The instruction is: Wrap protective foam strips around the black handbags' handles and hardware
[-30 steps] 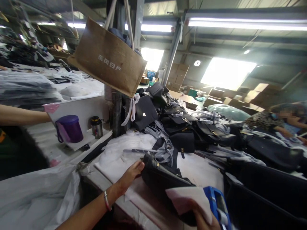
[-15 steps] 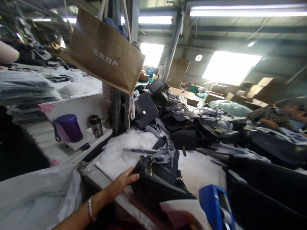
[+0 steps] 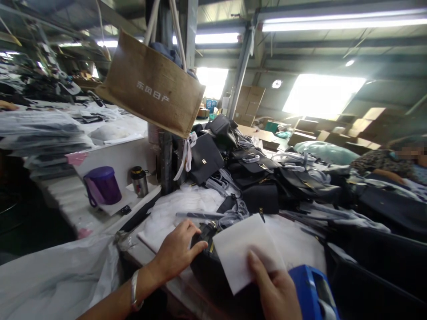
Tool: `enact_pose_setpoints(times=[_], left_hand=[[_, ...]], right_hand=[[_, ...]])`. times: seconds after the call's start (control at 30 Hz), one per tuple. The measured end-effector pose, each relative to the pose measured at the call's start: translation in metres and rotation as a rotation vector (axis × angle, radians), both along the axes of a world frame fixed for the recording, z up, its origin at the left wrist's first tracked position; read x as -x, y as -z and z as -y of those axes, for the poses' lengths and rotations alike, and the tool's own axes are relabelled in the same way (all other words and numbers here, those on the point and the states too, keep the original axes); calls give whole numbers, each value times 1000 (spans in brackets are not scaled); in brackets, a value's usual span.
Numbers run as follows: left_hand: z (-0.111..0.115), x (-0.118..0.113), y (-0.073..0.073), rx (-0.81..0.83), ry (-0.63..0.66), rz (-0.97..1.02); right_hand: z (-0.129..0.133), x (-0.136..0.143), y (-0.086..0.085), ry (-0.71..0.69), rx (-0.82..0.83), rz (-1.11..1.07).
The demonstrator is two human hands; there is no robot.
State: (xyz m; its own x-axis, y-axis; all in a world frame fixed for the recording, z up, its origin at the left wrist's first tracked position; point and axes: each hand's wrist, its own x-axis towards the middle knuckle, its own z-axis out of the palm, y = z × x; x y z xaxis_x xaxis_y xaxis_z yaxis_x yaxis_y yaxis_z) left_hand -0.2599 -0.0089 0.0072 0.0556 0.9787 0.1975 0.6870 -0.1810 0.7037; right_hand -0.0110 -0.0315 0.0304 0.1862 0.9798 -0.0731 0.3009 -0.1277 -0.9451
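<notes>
Maybe the paper (image 3: 233,253), pinched by the right hand (image 3: 282,291), could slip off the bag (image 3: 207,269) on the table (image 3: 142,257) if held too loosely, while the left hand (image 3: 173,255), half open, touches the bag's end.

The mug (image 3: 106,189) is purple, the dispenser (image 3: 313,291) blue, the bag (image 3: 213,266) seemingly black.
</notes>
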Motion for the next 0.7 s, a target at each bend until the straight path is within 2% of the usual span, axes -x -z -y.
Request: enact_pose_setpoints(times=[0.07,0.2,0.27,0.37,0.43,0.6,0.7], left_hand=[[-11,-4,-4,48,-19,-56],[-32,-8,0,214,10,47],[-38,-9,5,234,67,226],[-37,-8,13,233,178,634],[-34,-8,15,199,227,752],[-29,-9,1,48,226,610],[-28,-11,-11,-41,265,520]], right_hand=[[-14,16,-2,-46,63,13],[-29,17,0,-44,-21,133],[-32,9,5,-52,-71,181],[-38,-1,15,-54,-77,202],[-45,0,20,-67,-74,192],[-73,27,20,-152,-177,86],[-87,48,17,-235,-159,-147]])
